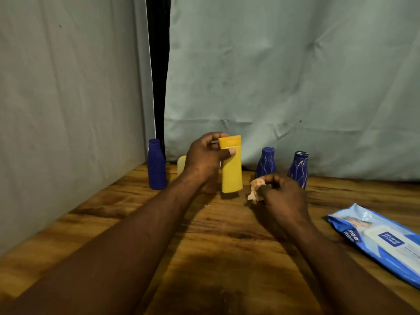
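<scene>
Wood table (222,251), two hands over its far half: one on a yellow bottle, one on a wipe.
Left hand (204,162) holds yellow bottle (232,176) upright at far centre, fingers curled round its back, thumb pressed across the front below the cap. No readable label on it. Right hand (283,196) just right of it, fingers bunched, pinching crumpled wipe (255,189) low over the table. Wipes pack (384,242) near right, printed "mee mee". Far row: plain blue bottle (156,165) left; scuffed blue bottle (266,163) and second scuffed bottle (298,170) right. Pale item (181,165) behind left hand, possibly another bottle, mostly hidden.
</scene>
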